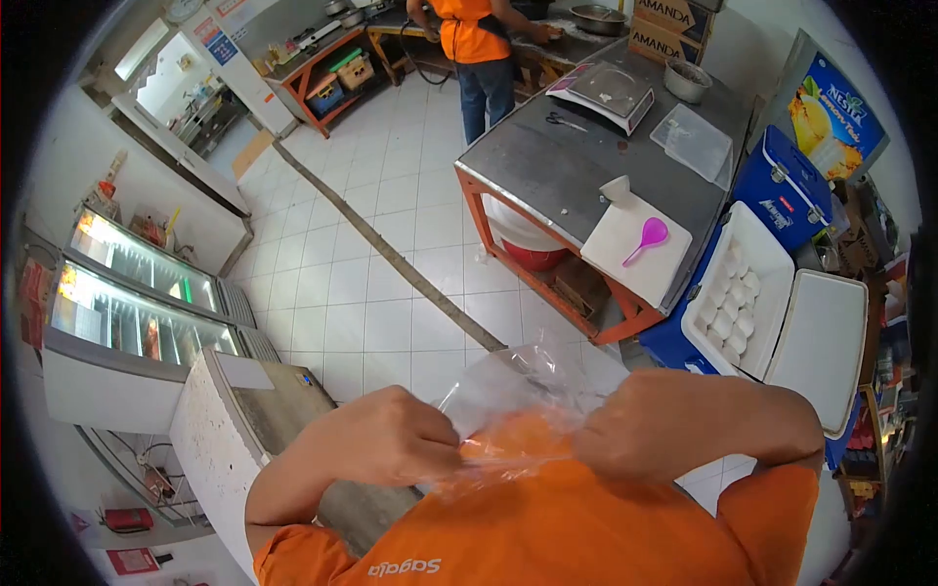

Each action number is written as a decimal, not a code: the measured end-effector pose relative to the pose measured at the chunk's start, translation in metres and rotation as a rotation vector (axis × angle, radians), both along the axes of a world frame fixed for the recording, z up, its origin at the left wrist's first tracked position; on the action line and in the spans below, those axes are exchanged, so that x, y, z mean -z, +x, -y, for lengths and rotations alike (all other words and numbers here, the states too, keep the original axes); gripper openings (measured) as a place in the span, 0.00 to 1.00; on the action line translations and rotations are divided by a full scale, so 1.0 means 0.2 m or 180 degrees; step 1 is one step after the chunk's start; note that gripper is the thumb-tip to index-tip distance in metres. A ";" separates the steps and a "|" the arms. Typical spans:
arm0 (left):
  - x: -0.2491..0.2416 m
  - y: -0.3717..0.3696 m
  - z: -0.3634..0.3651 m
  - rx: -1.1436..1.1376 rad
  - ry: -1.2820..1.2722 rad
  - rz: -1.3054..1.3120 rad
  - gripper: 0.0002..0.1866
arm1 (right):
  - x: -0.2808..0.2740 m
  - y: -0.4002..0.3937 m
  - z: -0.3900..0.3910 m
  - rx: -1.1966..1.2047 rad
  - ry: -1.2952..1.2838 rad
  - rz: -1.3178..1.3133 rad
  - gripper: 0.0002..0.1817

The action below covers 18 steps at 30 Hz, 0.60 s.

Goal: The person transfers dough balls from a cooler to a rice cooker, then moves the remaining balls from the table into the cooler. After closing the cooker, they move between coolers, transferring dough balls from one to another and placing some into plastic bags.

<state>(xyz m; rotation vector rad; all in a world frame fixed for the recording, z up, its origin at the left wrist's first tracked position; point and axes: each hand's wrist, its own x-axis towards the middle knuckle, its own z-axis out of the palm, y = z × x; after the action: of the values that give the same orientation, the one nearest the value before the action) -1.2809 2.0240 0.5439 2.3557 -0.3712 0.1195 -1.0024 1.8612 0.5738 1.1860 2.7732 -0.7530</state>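
A clear plastic bag (532, 376) is stretched between my two hands, close in front of my orange shirt. On its left side, my left hand (396, 435) is closed with the fingers curled round the plastic. Gripping the opposite side is my right hand (625, 430), its fingers also folded in. The bag is see-through, and orange cloth shows behind it. Beyond my right hand, a pink scoop (646, 240) lies on a white cutting board (637, 249) at the table's near corner.
The metal-topped table (528, 161) carries a scale (606, 93), scissors (567, 122) and plastic lids (694, 142). Beside it, an open cooler (699, 293) holds white rounded pieces (728, 308). A person in orange (472, 39) works at the back. Left are a worktop (293, 410) and display fridges (137, 303).
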 end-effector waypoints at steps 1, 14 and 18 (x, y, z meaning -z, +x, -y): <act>0.00 -0.04 -0.03 -0.0011 -0.0017 -0.0013 0.06 | 0.01 0.04 0.02 0.0216 -0.0159 -0.0291 0.07; -0.04 0.03 -0.05 -0.1140 -0.0459 0.1145 0.21 | 0.25 0.02 -0.11 0.1288 0.0911 -0.3002 0.23; -0.07 0.09 -0.02 -0.0628 -0.0246 0.1323 0.19 | 0.21 -0.23 -0.11 0.1901 0.2639 -0.1339 0.23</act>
<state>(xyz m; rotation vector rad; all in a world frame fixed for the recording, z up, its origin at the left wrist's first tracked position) -1.2632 2.0277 0.5585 2.2774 -0.3222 0.7112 -1.0486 1.8836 0.5327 2.2783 3.1880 0.2730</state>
